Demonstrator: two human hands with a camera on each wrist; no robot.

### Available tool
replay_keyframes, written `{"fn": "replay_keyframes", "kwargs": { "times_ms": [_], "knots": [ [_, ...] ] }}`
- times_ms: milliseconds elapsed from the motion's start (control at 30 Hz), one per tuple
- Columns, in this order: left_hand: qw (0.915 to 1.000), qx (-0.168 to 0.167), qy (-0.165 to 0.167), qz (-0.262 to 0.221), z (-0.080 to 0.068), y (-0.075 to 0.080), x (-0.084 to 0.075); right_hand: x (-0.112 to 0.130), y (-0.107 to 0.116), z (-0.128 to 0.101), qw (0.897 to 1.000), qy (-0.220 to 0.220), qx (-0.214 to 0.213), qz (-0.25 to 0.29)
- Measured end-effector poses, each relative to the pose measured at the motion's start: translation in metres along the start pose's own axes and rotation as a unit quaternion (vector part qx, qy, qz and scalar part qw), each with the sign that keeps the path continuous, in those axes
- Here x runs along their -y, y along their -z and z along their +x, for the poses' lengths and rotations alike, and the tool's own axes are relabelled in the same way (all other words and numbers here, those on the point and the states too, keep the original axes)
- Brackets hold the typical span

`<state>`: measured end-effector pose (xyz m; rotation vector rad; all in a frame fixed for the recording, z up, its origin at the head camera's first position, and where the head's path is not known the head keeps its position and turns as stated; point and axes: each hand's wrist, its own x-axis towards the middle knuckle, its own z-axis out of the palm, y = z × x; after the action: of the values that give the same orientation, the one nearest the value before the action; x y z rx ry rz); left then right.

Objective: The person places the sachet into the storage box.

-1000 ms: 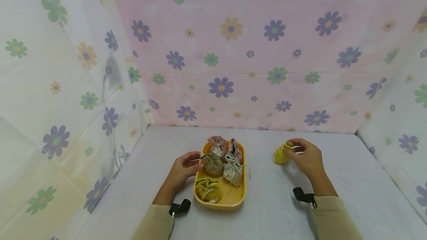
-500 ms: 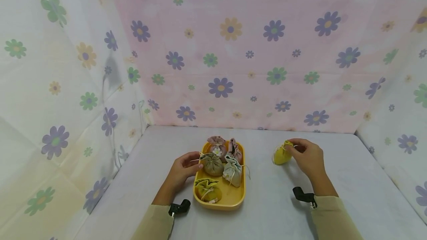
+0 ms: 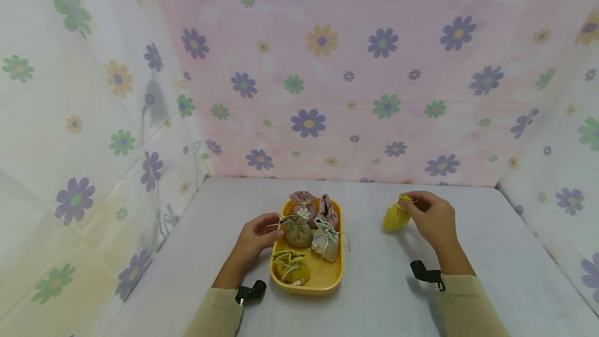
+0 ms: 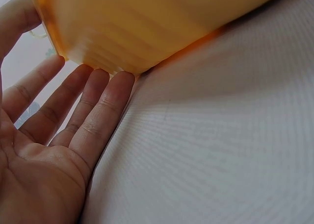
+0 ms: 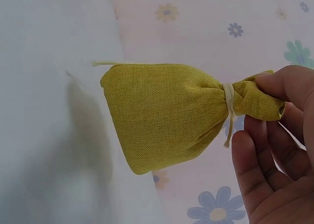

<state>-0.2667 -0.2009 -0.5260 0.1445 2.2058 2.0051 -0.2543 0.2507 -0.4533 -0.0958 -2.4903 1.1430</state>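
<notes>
In my right hand (image 3: 432, 218) I pinch the gathered neck of a yellow drawstring pouch (image 5: 164, 116) between thumb and fingers. Its pale cord circles the neck, and the body hangs slightly tilted, apart from its shadow on the table. To the left stands a yellow tray (image 3: 323, 289). My left hand (image 3: 254, 238) is at the tray's left side; its straight fingers (image 4: 105, 104) touch the outer wall in the left wrist view. Inside the tray lie an olive-yellow pouch (image 3: 291, 268), a brown pouch (image 3: 297, 231), a pale blue-grey pouch (image 3: 326, 242) and two pink pouches (image 3: 305, 207).
A white cloth covers the table (image 3: 374, 285). Flower-printed curtains (image 3: 327, 92) enclose it at the back and both sides. Black wrist cameras (image 3: 426, 273) sit on both forearms.
My right hand has risen slightly with the yellow pouch, which now hangs a little higher and turned. The left hand and the tray stay in place.
</notes>
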Motion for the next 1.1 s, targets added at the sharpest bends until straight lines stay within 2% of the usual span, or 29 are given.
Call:
{"fn": "replay_keyframes", "kwargs": {
  "times_ms": [500, 833, 1100],
  "knots": [
    [1.0, 0.002, -0.007, -0.003, -0.001, 0.0, -0.002, 0.019, 0.007, -0.004, 0.999, 0.024, -0.016, 0.02],
    [0.9999, 0.006, -0.01, -0.005, -0.001, 0.0, -0.002, 0.027, 0.008, -0.005, 0.996, 0.066, -0.043, 0.039],
    [0.9999, 0.002, -0.009, 0.005, 0.001, 0.001, 0.002, 0.035, 0.009, -0.008, 0.995, 0.077, -0.041, 0.047]
  ]
}}
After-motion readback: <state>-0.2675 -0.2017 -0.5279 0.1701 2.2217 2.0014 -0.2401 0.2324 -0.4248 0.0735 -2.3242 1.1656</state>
